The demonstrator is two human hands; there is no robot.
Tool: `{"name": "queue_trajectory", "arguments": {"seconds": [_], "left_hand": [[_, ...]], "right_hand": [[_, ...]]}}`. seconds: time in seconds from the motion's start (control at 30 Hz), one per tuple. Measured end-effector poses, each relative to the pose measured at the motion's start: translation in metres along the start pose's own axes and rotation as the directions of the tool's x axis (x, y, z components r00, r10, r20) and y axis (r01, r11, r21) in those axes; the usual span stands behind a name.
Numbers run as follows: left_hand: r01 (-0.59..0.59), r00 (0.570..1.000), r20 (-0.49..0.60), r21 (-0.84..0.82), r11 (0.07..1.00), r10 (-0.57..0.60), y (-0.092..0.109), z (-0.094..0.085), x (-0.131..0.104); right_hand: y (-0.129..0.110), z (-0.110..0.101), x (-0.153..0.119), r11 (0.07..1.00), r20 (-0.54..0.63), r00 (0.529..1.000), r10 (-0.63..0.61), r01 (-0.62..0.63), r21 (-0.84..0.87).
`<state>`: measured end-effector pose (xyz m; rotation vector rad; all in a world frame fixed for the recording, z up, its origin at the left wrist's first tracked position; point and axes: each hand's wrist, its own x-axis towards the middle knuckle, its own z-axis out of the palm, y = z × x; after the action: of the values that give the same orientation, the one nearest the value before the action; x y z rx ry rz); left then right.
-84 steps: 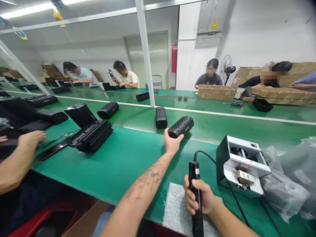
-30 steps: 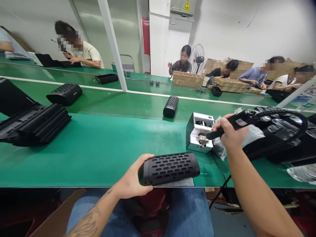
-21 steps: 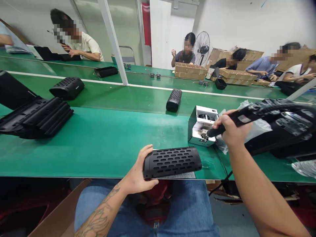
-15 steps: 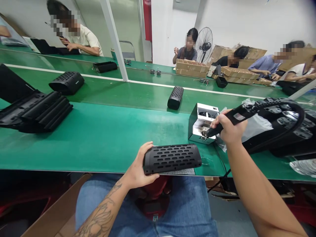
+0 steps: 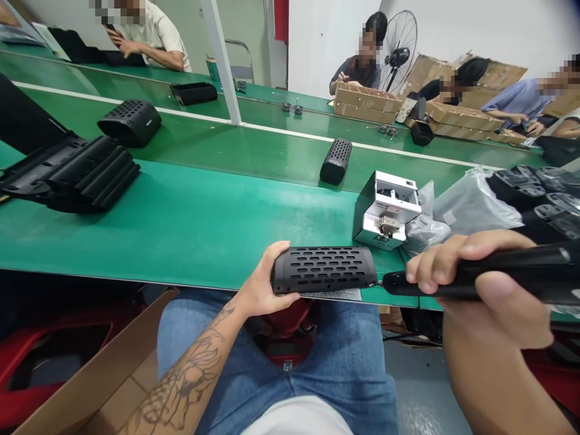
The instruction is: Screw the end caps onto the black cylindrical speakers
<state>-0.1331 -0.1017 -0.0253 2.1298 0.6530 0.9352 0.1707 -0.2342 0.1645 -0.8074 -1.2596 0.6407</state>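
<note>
I work at a green desk (image 5: 203,223), a white strip (image 5: 294,133) crossing it behind the white-and-black machine (image 5: 385,211); farther back stand a fan (image 5: 401,54) and a white wall (image 5: 493,27). My case (image 5: 326,267) is matt black, rounded, its face pierced with rows of slots, and sits nearer me than the machine, to its left. My left hand (image 5: 257,285) has its fingers (image 5: 275,249) spread around the case's left end, gripping it; my right is curled closed round a driver (image 5: 539,266), bit at the case's right end. I count one driver, one machine, three slotted cases: mine, plus one (image 5: 336,161) just beyond the machine's left and another (image 5: 129,124) well left.
</note>
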Motion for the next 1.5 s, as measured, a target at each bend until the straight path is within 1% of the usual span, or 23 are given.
{"name": "queue_trajectory", "arguments": {"seconds": [0.1, 0.27, 0.57, 0.83, 0.93, 1.17, 1.4, 1.5], "left_hand": [[-0.005, 1.0, -0.008, 0.004, 1.0, 0.005, 0.0, 0.0, 0.0], [0.009, 1.0, -0.013, 0.01, 1.0, -0.009, 0.001, 0.002, -0.001], [0.007, 1.0, -0.008, -0.003, 1.0, -0.007, 0.0, 0.001, -0.001], [-0.007, 1.0, -0.012, -0.017, 1.0, 0.007, 0.001, 0.001, 0.001], [-0.008, 1.0, -0.009, -0.013, 1.0, 0.008, 0.002, 0.0, 0.002], [0.02, 1.0, 0.005, 0.011, 1.0, -0.02, 0.003, 0.0, 0.002], [0.047, 0.999, -0.003, 0.025, 0.999, -0.047, 0.003, 0.0, 0.001], [0.029, 1.0, -0.007, 0.02, 0.999, -0.029, 0.003, 0.001, 0.001]], "right_hand": [[0.009, 0.007, -0.007, 0.999, 0.004, 0.999, 0.032, -0.032, -0.016], [0.024, 0.006, -0.008, 0.999, 0.016, 0.999, 0.04, -0.039, -0.029], [0.029, 0.005, -0.007, 1.0, 0.017, 1.0, 0.026, -0.026, 0.006], [0.035, 0.003, -0.001, 0.998, -0.018, 0.998, 0.056, -0.055, 0.032], [0.037, 0.001, -0.001, 0.995, -0.026, 0.996, 0.085, -0.083, 0.048], [0.039, 0.003, -0.005, 0.993, 0.044, 0.995, 0.085, -0.088, 0.073], [0.043, 0.001, -0.004, 0.987, 0.059, 0.988, 0.143, -0.146, 0.069], [0.039, 0.001, -0.005, 0.988, 0.056, 0.987, 0.148, -0.15, 0.043]]}}
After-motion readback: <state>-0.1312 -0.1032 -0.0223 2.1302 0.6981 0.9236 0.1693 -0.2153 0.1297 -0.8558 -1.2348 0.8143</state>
